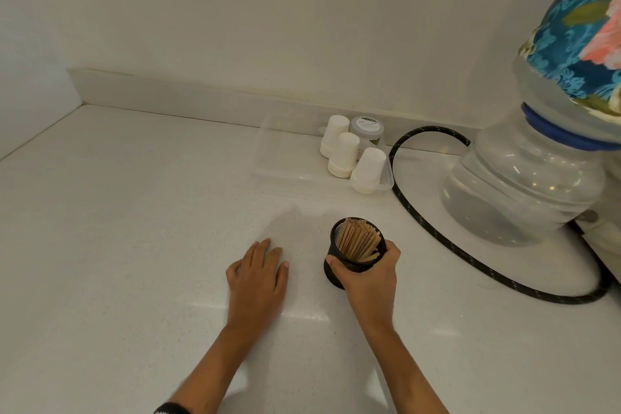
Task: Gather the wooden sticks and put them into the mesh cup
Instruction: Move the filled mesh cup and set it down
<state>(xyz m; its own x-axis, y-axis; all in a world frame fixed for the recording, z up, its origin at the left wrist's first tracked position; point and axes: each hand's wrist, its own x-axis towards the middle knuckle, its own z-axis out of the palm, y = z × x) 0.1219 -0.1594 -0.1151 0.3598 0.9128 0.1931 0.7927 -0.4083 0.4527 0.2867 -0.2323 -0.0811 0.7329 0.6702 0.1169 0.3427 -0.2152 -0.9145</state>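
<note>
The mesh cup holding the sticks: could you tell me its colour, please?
Black; the mesh cup shows best in the head view.

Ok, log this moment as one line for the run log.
left hand: flat on counter, open | right hand: grips mesh cup | wooden sticks: upright in cup | loose sticks: none visible

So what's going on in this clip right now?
A person's right hand grips a black mesh cup on the white counter; the wooden sticks already stand inside it. The left hand rests flat on the counter beside it. No loose sticks are visible.
</note>
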